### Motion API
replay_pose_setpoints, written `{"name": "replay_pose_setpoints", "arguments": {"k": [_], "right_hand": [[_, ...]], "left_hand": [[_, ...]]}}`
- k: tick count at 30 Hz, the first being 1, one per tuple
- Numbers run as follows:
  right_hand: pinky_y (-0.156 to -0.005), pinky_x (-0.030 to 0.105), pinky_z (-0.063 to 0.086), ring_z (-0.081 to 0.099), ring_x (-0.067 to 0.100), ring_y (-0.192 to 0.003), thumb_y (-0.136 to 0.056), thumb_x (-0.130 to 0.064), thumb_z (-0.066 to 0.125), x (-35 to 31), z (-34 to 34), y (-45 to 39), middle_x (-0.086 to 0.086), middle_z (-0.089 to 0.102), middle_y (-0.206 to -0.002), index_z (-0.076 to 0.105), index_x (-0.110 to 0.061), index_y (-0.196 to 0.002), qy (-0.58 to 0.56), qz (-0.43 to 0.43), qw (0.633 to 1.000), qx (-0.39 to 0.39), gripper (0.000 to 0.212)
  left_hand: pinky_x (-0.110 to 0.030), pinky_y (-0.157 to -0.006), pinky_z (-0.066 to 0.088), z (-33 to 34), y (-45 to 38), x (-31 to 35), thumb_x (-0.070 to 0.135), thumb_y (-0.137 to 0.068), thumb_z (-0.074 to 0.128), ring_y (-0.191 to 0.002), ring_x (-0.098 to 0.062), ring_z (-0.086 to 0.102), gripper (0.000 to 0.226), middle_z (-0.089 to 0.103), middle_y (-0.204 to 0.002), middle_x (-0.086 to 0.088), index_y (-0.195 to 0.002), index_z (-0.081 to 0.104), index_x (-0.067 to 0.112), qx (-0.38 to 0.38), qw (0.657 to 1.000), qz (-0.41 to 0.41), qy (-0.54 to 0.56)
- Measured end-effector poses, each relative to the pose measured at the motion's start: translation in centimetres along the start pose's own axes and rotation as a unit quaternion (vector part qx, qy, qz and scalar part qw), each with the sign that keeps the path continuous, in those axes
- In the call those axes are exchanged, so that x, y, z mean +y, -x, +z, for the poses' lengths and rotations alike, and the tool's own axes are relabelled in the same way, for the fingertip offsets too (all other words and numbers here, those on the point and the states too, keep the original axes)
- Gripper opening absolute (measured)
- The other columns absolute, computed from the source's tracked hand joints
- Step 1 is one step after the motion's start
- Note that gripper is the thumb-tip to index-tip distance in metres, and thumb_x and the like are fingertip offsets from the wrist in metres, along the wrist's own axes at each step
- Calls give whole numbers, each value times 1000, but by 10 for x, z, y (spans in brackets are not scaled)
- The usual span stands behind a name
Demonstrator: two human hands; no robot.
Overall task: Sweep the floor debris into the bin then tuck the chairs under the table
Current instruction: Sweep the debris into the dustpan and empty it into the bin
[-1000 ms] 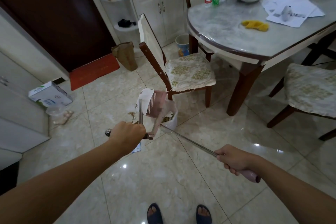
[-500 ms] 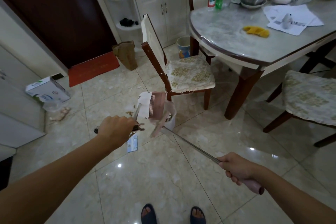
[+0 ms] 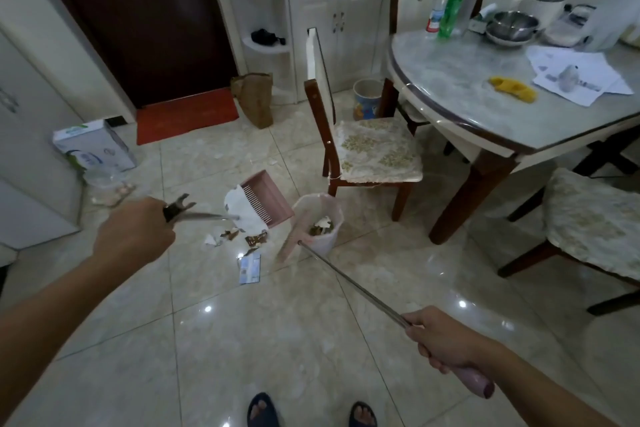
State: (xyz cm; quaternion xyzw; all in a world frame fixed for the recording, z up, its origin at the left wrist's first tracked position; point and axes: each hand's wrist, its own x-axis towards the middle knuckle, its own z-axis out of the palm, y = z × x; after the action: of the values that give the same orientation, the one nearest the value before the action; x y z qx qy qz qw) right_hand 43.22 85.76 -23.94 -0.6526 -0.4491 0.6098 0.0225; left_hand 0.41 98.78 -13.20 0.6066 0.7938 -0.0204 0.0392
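Note:
My left hand (image 3: 133,236) grips the metal handle of a pink dustpan (image 3: 265,199), which is held tilted above the floor with a white paper scrap still in it. My right hand (image 3: 446,343) holds the long metal handle of the broom (image 3: 349,282); its pink head (image 3: 292,239) rests beside the small white bin (image 3: 320,222), which holds scraps. Torn paper and brown debris (image 3: 242,239) and a blue-white wrapper (image 3: 250,269) lie on the tiles left of the bin. One chair (image 3: 367,149) stands pulled out from the table (image 3: 485,114); another chair (image 3: 595,222) is at the right.
A brown paper bag (image 3: 254,97) and a red doormat (image 3: 187,118) lie by the dark door. A white box (image 3: 93,146) and a plastic bag sit at the left wall. A patterned cup-like bin (image 3: 367,99) stands behind the chair. My feet (image 3: 308,412) are at the bottom edge.
The dustpan has swung away from over the bin to the left and upward, and debris now lies on the floor below it. The broom head has dropped beside the bin.

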Motion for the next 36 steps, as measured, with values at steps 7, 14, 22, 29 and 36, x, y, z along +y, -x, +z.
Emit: {"name": "replay_pose_setpoints", "arguments": {"k": [7, 14, 22, 29, 36], "right_hand": [[-39, 25, 35, 43, 12, -37, -94, -9, 42, -72, 60, -36, 7, 44, -58, 54, -5, -83, 67, 16, 997, 26, 17], [-49, 27, 48, 55, 15, -50, -92, -15, 47, -141, 121, -87, 9, 56, -72, 52, -5, -90, 168, 43, 983, 67, 11], [-51, 30, 57, 62, 25, -76, -93, -7, 46, -194, 165, -127, 18, 54, -106, 50, -2, -108, 202, 80, 973, 73, 16], [-74, 34, 53, 60, 24, -91, -88, -8, 52, -227, 165, -163, 8, 54, -100, 50, -11, -102, 340, 36, 934, 105, 15], [-46, 24, 39, 46, 18, -47, -80, 9, 45, -266, 141, -227, 13, 50, -63, 50, -1, -81, 201, 94, 974, 44, 11]], "left_hand": [[-25, -47, 40, 23, -17, -101, 23, -89, 62, -54, -22, 60, 16, 61, -61, -6, -80, 68, 11, -42, 995, -75, 57], [-25, -44, 37, 54, -15, -180, 28, -92, 61, -52, -21, 58, 24, 62, -61, -8, -78, 65, 9, -86, 981, -131, 117], [-25, -50, 44, 97, -2, -227, 25, -88, 63, -54, -23, 61, 17, 63, -59, -4, -73, 65, 18, -126, 971, -140, 144], [-30, -56, 51, 116, -4, -244, 24, -88, 63, -54, -20, 62, 24, 63, -56, -2, -65, 62, 21, -148, 959, -175, 169], [-24, -49, 41, 126, -22, -237, 22, -89, 61, -52, -12, 56, 15, 60, -58, 3, -75, 66, 20, -165, 946, -227, 163]]}}
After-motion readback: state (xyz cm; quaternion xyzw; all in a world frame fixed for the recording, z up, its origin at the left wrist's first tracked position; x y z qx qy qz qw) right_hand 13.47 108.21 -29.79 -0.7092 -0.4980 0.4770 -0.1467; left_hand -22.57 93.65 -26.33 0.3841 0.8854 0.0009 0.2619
